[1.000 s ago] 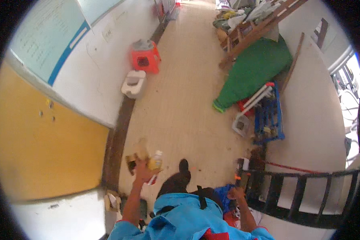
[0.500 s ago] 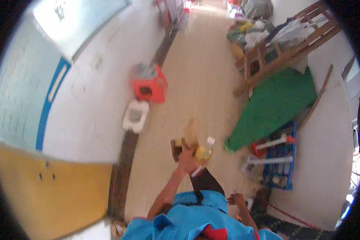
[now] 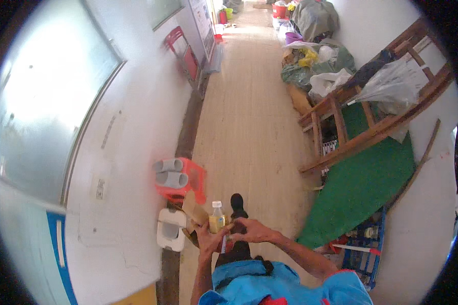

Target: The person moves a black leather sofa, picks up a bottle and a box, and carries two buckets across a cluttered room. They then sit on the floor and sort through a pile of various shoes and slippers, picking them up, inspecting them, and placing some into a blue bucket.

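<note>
Evidently the left hand's fingers grasp the bottle and some cardboard above the floor, the right hand's curl close by, contact unclear to me, and the bottle looks light, smooth, best held round its middle.

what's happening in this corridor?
A person in a blue top holds a capped bottle and a piece of brown cardboard in the left hand. The right hand is close beside the bottle; whether it touches is unclear. By the left wall, grey pipe pieces lie on a red stool; a wooden ladder leans at right.
</note>
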`<state>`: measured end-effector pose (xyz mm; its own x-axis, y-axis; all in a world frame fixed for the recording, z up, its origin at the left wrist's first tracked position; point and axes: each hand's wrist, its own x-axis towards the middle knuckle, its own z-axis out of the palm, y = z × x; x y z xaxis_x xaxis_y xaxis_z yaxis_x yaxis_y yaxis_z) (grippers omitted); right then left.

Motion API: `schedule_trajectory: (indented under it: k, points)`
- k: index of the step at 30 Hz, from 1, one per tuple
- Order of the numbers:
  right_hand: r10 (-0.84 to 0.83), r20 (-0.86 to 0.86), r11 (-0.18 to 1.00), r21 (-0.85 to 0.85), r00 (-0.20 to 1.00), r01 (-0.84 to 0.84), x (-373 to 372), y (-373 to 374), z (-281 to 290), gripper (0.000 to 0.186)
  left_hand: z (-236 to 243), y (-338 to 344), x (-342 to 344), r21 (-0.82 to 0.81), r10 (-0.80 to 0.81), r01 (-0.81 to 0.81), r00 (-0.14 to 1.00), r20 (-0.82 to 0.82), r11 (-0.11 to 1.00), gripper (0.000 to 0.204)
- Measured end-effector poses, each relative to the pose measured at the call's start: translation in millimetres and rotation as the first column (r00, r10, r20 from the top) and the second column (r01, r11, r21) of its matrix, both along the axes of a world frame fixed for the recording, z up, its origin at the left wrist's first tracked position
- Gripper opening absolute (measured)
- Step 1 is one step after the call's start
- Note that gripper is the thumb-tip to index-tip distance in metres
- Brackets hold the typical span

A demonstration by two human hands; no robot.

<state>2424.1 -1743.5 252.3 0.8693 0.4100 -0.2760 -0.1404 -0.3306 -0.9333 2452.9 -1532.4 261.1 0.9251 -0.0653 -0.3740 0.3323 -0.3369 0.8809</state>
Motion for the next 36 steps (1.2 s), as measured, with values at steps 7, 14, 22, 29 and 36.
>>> schedule_trajectory:
  k: [7, 14, 22, 29, 36]
  points:
    - [-0.294, -0.107, 0.955, 0.006, 0.950, 0.296, 220, -59, -1, 0.074, 37, -118, 264, 0.229, -0.174, 0.111, 0.946, 0.273, 0.967, 0.075]
    - [-0.483, -0.171, 0.828, 0.229, 0.859, 0.511, 421, -186, -9, 0.049, 64, -278, 508, 0.293, -0.555, 0.503, 0.822, 0.129, 0.813, 0.079]
    - [-0.556, -0.064, 0.763, 0.355, 0.828, 0.540, 696, -337, -37, 0.050, 2, -434, 768, 0.474, -0.654, 0.464, 0.632, 0.415, 0.749, 0.086]
    - [-0.366, -0.242, 0.875, 0.240, 0.899, 0.421, 940, -449, 51, 0.058, 56, -516, 1000, 0.379, -0.469, 0.314, 0.765, 0.441, 0.870, 0.060]
    - [-0.368, -0.232, 0.783, 0.445, 0.900, 0.435, 1169, -575, -3, 0.067, 30, -607, 1240, 0.200, -0.335, 0.270, 0.809, 0.483, 0.942, 0.043]
